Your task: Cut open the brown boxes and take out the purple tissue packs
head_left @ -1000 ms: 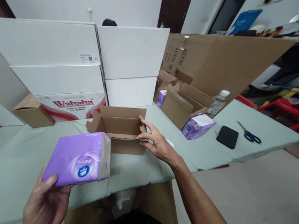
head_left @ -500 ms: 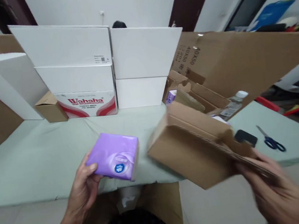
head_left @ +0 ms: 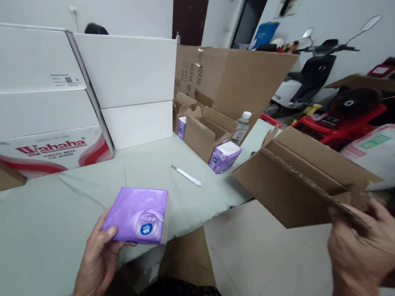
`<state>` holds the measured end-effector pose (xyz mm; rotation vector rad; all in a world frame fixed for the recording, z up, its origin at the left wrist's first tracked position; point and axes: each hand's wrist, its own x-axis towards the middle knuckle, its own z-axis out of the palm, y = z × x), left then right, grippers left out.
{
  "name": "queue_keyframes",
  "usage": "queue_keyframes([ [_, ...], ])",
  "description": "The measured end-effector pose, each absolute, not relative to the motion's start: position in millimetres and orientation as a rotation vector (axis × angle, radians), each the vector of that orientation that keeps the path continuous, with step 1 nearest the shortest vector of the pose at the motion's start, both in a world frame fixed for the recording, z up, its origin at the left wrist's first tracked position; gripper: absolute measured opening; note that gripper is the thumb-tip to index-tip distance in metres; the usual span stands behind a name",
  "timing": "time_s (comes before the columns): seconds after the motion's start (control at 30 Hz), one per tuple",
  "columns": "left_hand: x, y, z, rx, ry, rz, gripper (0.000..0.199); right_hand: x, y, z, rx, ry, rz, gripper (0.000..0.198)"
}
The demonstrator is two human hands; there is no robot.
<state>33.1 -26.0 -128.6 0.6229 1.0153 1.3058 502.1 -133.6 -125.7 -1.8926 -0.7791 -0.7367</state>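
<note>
A purple tissue pack (head_left: 135,213) with a round blue logo is held by its left edge in my left hand (head_left: 97,256), thumb on top and fingers beneath. It hovers over the front edge of the green-covered table (head_left: 57,237). Off to the right, my right hand (head_left: 367,242) grips an open brown cardboard box (head_left: 292,184) by one flap. The box is tilted, beyond the table's front right edge and above the floor. Its inside is mostly out of sight.
A white knife-like tool (head_left: 186,175) lies mid-table. Behind it stand another open cardboard box (head_left: 203,133), a second purple tissue pack (head_left: 223,158) and a clear bottle (head_left: 243,125). White cartons (head_left: 131,79) line the back. A scooter (head_left: 313,76) and red stool (head_left: 339,126) are at right.
My view has turned right. The cardboard box has moved right, away from over the table, uncovering the white tool and a tissue pack. My left hand keeps its hold on the tissue pack.
</note>
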Motion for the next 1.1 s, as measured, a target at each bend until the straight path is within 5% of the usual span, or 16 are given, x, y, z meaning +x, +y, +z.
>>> queue_keyframes([
  [0.77,37.4,-23.4,-140.9,0.612,1.051,1.233,0.066,482.2,-103.8,-172.4,-1.722,-1.015,-0.651,0.028],
  [0.97,36.0,-21.9,-146.0,0.617,1.065,1.244,0.067,492.3,-107.6,-188.8,-1.620,-0.833,-0.380,0.109],
  [1.1,38.7,-23.5,-144.4,0.614,1.078,1.236,0.069,504.3,-106.6,-195.9,-1.644,-0.717,-0.107,0.124],
])
